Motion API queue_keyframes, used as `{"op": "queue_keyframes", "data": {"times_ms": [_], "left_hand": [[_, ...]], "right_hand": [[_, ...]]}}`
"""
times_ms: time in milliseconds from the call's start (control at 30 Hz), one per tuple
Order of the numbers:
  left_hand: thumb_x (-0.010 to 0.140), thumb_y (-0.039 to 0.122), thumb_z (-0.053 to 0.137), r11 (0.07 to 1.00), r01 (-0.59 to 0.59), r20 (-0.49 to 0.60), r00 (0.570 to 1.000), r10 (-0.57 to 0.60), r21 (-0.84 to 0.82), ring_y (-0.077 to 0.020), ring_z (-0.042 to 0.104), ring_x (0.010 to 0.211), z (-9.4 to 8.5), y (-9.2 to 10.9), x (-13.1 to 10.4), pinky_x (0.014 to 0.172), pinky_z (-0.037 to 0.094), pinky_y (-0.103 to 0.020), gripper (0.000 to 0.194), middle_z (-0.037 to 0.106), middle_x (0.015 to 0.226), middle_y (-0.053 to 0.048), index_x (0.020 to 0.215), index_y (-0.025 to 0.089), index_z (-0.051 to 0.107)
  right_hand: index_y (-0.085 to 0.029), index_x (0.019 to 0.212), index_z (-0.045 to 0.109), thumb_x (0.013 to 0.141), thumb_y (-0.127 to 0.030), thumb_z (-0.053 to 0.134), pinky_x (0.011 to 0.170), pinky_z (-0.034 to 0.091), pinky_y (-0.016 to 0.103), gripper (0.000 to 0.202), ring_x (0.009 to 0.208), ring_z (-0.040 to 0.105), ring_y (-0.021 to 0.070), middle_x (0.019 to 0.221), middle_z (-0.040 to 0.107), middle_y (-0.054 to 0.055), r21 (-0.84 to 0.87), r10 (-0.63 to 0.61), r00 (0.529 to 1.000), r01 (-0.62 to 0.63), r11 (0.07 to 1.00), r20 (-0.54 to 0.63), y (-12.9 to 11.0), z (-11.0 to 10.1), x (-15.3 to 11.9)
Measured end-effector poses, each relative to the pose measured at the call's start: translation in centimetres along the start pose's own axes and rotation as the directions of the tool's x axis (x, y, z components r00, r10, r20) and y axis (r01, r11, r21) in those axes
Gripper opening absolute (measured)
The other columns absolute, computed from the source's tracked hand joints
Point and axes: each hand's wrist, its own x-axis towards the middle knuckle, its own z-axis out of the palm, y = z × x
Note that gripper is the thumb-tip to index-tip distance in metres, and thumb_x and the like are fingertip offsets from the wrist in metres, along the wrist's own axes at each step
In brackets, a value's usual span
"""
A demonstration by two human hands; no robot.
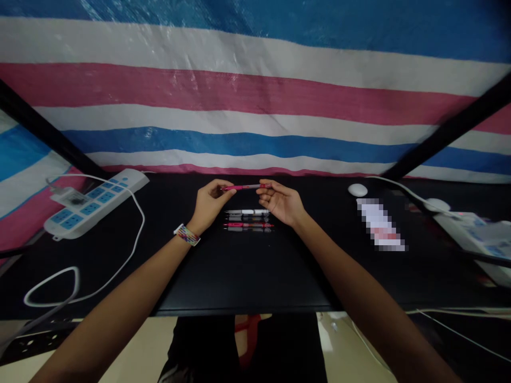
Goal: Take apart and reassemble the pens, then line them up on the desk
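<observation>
Black tabletop (247, 276) bore a red pen (248, 225) at the near side and a white pen (257, 212) just beyond, both lying crosswise. Farther back, a pink pen (239, 187) was level in a two-ended grip, the left hand (207, 205) pinching nearly closed and the right hand (285, 205) pinching with its other fingers loosely curled; light, even pressure probably best kept the barrel steady. Behind rose striped sheeting (255, 98) in blue, white and pink.

Head-worn view looks forward and steeply down across the desk (247, 276).
</observation>
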Motion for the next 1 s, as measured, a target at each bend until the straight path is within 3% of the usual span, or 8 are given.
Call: {"op": "queue_keyframes", "data": {"times_ms": [133, 300, 633, 1000], "left_hand": [[0.086, 0.04, 0.089, 1.0, 0.008, -0.011, 1.0, -0.009, -0.023, -0.0193, 0.07, 0.086, 0.1, 0.0, 0.0, 0.08, 0.057, -0.033, 0.026, 0.081, 0.097, -0.006, 0.1, 0.02, 0.082], [0.086, 0.037, 0.089, 1.0, 0.005, -0.021, 1.0, -0.006, -0.026, -0.0186, 0.07, 0.084, 0.0, -0.1, 0.2, 0.079, 0.058, -0.033, 0.022, 0.081, 0.096, -0.006, 0.099, 0.02, 0.082], [0.087, 0.037, 0.089, 0.999, 0.006, -0.004, 1.0, -0.006, -0.046, -0.0197, 0.073, 0.089, 0.0, -0.2, 0.2, 0.084, 0.059, -0.033, 0.023, 0.081, 0.097, -0.006, 0.099, 0.02, 0.081], [0.086, 0.036, 0.088, 0.998, 0.016, -0.005, 1.0, -0.017, -0.056, -0.0189, 0.071, 0.087, 0.0, 0.0, 0.2, 0.082, 0.057, -0.033, 0.021, 0.08, 0.094, -0.005, 0.097, 0.02, 0.081]], "right_hand": [[-0.02, 0.109, 0.08, 0.095, -0.028, 0.065, 0.083, 0.065, 0.032, 0.022, 0.08, 0.075, 0.0192, 0.097, 0.085, 0.008, 0.081, 0.031, 1.0, -0.031, 0.996, 0.001, 0.0, 0.1, -0.1], [-0.021, 0.111, 0.08, 0.095, -0.025, 0.062, 0.087, 0.067, 0.037, 0.024, 0.084, 0.077, 0.0215, 0.099, 0.086, 0.009, 0.064, 0.038, 0.999, -0.037, 0.997, -0.012, 0.0, 0.4, -0.2], [-0.02, 0.109, 0.08, 0.101, -0.024, 0.059, 0.088, 0.067, 0.03, 0.023, 0.085, 0.079, 0.0182, 0.097, 0.086, 0.008, 0.118, 0.041, 0.999, -0.039, 0.992, -0.012, -0.3, 1.0, -0.4], [-0.021, 0.109, 0.08, 0.1, -0.026, 0.062, 0.095, 0.068, 0.033, 0.021, 0.091, 0.081, 0.0199, 0.098, 0.086, 0.008, 0.137, 0.023, 0.999, -0.018, 0.99, -0.037, 0.1, 1.1, -0.3]]}}
